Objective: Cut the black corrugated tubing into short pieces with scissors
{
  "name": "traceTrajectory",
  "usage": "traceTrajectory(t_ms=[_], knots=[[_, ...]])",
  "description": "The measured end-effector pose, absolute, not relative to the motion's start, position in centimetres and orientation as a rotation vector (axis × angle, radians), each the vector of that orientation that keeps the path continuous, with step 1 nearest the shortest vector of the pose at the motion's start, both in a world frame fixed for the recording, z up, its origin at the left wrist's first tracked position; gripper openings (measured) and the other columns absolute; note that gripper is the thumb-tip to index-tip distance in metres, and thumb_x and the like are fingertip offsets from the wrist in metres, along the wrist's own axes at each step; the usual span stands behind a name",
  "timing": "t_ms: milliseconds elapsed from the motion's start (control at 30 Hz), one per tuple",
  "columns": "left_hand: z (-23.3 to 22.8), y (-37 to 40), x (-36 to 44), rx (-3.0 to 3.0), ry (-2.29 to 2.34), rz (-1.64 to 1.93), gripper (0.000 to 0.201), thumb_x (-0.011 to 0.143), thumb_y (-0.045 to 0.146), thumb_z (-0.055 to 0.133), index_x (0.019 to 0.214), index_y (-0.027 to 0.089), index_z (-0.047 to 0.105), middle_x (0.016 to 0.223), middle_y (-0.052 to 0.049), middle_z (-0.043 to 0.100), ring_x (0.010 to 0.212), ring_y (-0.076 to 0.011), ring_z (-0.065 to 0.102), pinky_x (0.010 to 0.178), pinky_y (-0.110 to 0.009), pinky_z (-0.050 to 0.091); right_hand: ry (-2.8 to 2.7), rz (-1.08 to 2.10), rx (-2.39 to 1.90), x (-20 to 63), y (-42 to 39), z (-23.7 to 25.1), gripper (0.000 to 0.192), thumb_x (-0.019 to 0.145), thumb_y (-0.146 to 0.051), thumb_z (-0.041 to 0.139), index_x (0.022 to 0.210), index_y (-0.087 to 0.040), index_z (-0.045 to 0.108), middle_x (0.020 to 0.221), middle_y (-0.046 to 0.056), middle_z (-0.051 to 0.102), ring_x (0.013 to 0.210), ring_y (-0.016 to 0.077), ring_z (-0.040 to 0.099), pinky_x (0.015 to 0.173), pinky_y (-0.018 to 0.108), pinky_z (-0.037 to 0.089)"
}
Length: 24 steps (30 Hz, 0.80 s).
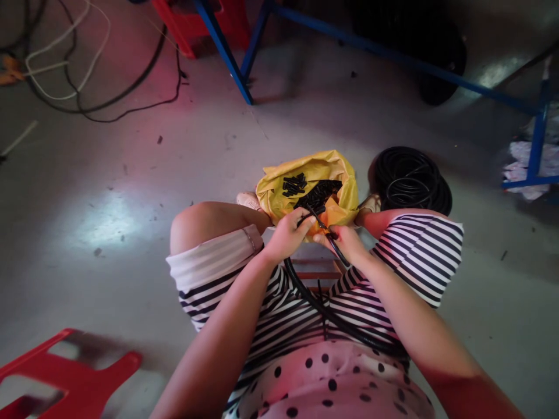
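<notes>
Polka-dot cloth (332,372) of your top lies nearest, below the striped shorts (419,250) over your parted knees. Beyond it, your hands meet just above the near rim of the yellow sack. Your left hand (288,233) is closed round the black tube (311,299) near its end, fingers drawn in narrow. Your right hand (343,241) grips a dark cutting tool (340,251) whose slim blade crosses by that end; whether it bites into the tube is too small to tell. By the look of it, the cutting is well under way: plenty of short black pieces (321,192) lie in the yellow sack (267,189), some in a small cluster to the left, while a long stretch of tube remains uncut. That stretch is glossy, black, flexible and seemingly finely ribbed; it drops from your left hand and curves across your lap toward your right side. Just past your right knee, a black coil (410,180) rests on the grey floor (109,273); you cannot tell from here whether it joins the tube. Farther out stand a blue metal frame (371,48) and a red stool (187,23), with another red seat (74,372) at lower left.
</notes>
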<state>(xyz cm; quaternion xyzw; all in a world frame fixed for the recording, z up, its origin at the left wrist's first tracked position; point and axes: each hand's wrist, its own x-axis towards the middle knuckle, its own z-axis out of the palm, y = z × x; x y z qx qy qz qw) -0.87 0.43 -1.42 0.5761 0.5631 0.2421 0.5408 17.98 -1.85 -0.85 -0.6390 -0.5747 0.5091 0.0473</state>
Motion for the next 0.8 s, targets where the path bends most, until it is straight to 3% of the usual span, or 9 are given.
traceTrajectory(t_ms=[500, 700, 800], knots=[[-2.4, 0.4, -0.6, 1.298, 1.311, 0.553, 0.023, 0.091, 0.038, 0.054, 0.08, 0.018, 0.056, 0.074, 0.001, 0.055, 0.071, -0.014, 0.051, 0.067, -0.025, 0.043, -1.749, 1.588, -1.992, 18.2, -2.1, -1.8, 0.054, 0.078, -0.071, 0.067, 0.064, -0.02, 0.057, 0.057, 0.0, 0.053, 0.057, 0.0154, 0.05, 0.054, 0.027, 0.033], [-2.2, 0.4, -0.3, 1.321, 1.205, 0.438, 0.022, 0.089, 0.036, 0.052, 0.077, 0.018, 0.054, 0.072, 0.001, 0.052, 0.07, -0.0137, 0.048, 0.062, -0.025, 0.039, -1.758, 1.7, -1.876, 18.2, -1.4, -1.0, 0.052, 0.082, -0.071, 0.062, 0.083, -0.019, 0.063, 0.074, 0.002, 0.063, 0.07, 0.0173, 0.058, 0.061, 0.025, 0.039], [-1.8, 0.4, -0.3, 1.307, 1.212, 0.443, 0.025, 0.09, 0.038, 0.052, 0.075, 0.018, 0.053, 0.07, 0.002, 0.05, 0.067, -0.0126, 0.045, 0.06, -0.024, 0.037, -1.758, 1.686, -1.918, 18.2, -1.3, -1.0, 0.052, 0.082, -0.071, 0.063, 0.078, -0.019, 0.063, 0.071, 0.003, 0.061, 0.068, 0.0173, 0.056, 0.059, 0.025, 0.037]])
